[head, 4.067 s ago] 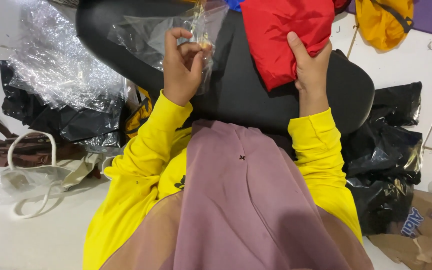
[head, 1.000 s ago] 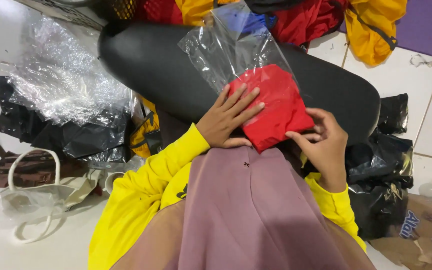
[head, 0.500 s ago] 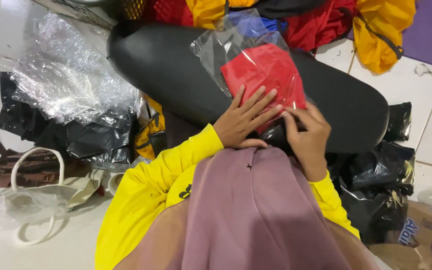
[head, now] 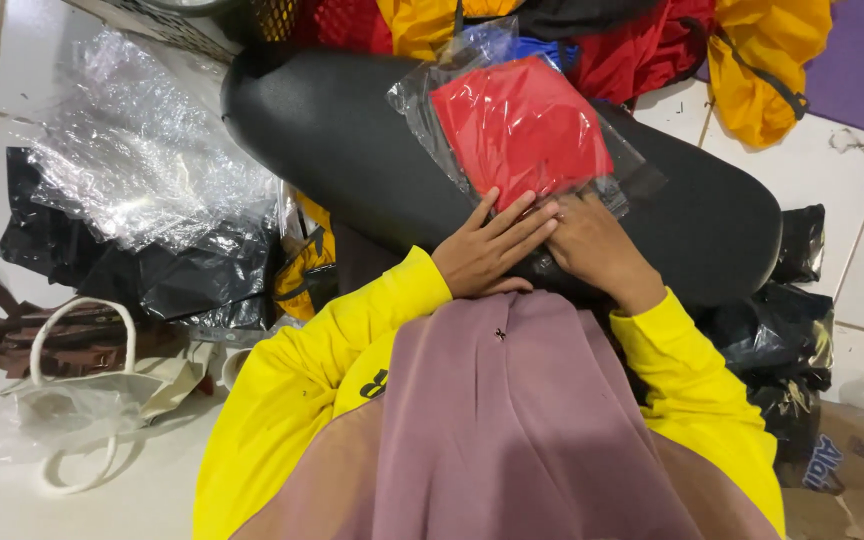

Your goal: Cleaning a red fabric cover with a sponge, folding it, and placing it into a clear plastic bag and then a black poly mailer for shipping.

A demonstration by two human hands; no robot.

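We rest both hands flat at the near edge of a clear plastic bag [head: 532,135] that holds a folded red cloth [head: 520,128], the whole packet lying on a black padded seat [head: 352,140]. Our left hand [head: 487,250] lies with its fingers spread and straight, pressing down on the bag's lower edge rather than pinching it; our right hand [head: 592,245] sits just beside it, touching it at the fingertips, palm down on the same edge, fingers laid flat and not closed round anything. The red cloth lies just beyond our fingertips, up and away from both hands. Farther past it lies a heap of red and yellow garments [head: 652,40]. Off to the left of our left hand sits crumpled clear wrap [head: 142,150] over black plastic bags [head: 182,285], with a white-handled tote [head: 82,400] nearer us.
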